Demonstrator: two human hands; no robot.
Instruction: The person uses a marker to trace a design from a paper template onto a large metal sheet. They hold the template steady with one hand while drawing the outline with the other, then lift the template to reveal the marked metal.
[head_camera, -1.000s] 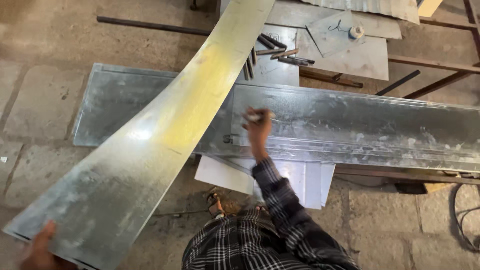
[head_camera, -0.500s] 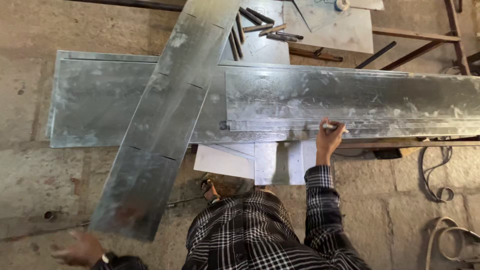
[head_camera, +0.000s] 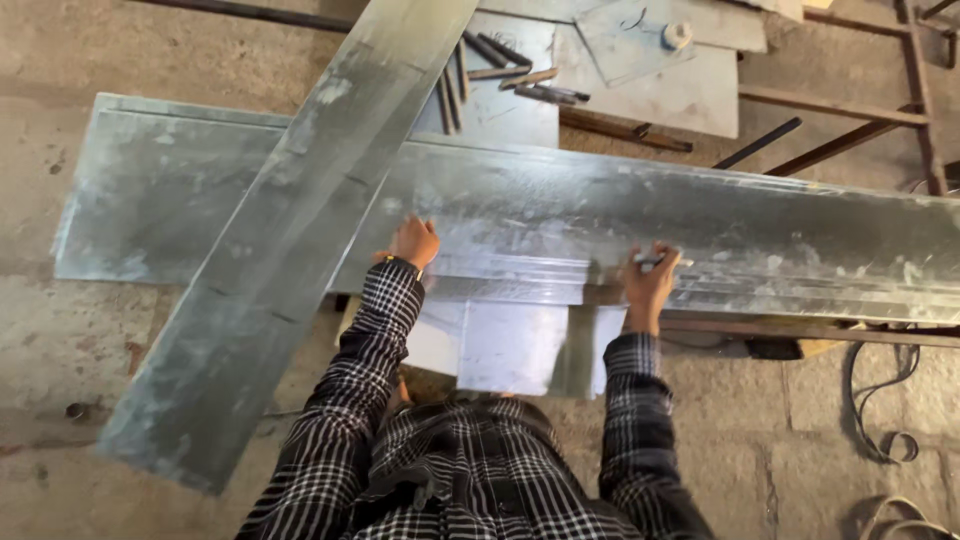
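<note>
A long galvanised metal sheet (head_camera: 560, 225) runs across the middle of the frame from the left edge to the right, its near edge folded into a stepped lip. Over its left part lies a narrower metal strip (head_camera: 300, 230), slanting from the top centre down to the lower left, where its end rests near the concrete floor (head_camera: 60, 340). In the upper centre and right lies a smaller flat plate (head_camera: 690, 90) with several dark rods (head_camera: 500, 62) beside it, and a rusty steel frame (head_camera: 850, 110) sits in the upper right. The left hand (head_camera: 414, 241) rests flat on the long sheet just beside the slanting strip, fingers bent, gripping nothing. The right hand (head_camera: 650, 282) is closed around a small pen-like marker (head_camera: 660, 261), its tip on the sheet's folded edge, right of centre.
</note>
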